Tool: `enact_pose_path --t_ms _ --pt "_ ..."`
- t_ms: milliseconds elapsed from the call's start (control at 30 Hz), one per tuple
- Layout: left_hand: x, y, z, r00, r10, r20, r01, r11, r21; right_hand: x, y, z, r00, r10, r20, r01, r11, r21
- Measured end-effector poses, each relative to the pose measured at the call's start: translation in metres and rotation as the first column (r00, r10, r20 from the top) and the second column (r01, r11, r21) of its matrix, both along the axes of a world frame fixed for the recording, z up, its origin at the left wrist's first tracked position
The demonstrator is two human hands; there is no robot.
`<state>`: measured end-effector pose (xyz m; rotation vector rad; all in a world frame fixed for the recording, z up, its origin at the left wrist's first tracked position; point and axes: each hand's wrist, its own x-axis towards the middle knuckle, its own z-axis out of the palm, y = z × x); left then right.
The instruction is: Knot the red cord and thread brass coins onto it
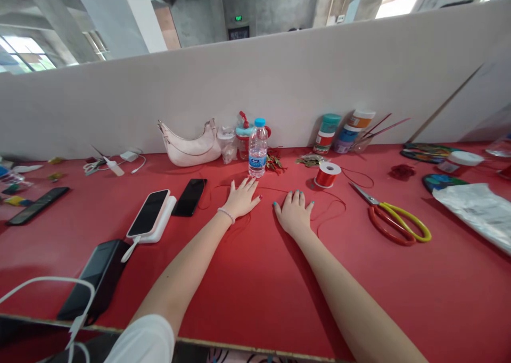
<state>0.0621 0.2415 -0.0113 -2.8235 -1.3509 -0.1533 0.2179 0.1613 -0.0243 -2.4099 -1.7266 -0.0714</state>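
Observation:
My left hand [241, 198] lies palm down on the red tabletop [247, 278], fingers stretched out just in front of a water bottle [258, 150] with a blue cap. My right hand [294, 212] rests flat to the right of it, fingers spread, holding nothing. Thin red cord [330, 195] runs across the table near both hands, some of it under or beside them. A spool of red ribbon [327, 175] stands beyond my right hand. Farther right lie scissors [393, 216] with one red and one yellow handle, blades slightly apart.
Left of my arms are a black phone [190, 197], a phone on a white block [149, 214] and a black case [96, 278] with white cable. A pale handbag [191, 146], paint bottles [328, 134] and brushes line the white partition [279, 86]. Crumpled plastic [479, 208] lies right.

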Motion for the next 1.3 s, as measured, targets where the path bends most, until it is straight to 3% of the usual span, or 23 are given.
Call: enact_pose_path --t_ms 233,800,1033,1200,1300 --pt "0.007 0.008 -0.008 0.995 0.086 0.047 -0.083 0.994 -0.076 0.002 0.001 -0.004 1.000 0.001 -0.001 -0.001 1.000 0.004" --pt "0.004 0.008 -0.007 1.000 0.005 0.002 -0.004 0.993 -0.122 0.000 0.000 0.000 1.000 -0.003 -0.024 0.003 1.000 -0.027" --pt "0.003 -0.003 -0.009 1.000 0.010 0.020 -0.010 1.000 0.007 0.001 0.000 -0.001 1.000 -0.001 -0.020 0.001 1.000 -0.005" --pt "0.002 -0.004 -0.006 1.000 0.004 0.030 -0.001 0.995 -0.097 0.001 0.000 -0.002 1.000 0.000 -0.022 0.000 1.000 -0.009" --pt "0.003 -0.007 -0.005 0.999 0.016 0.047 -0.012 0.995 -0.096 0.001 0.001 -0.002 1.000 0.000 -0.019 0.000 1.000 -0.016"
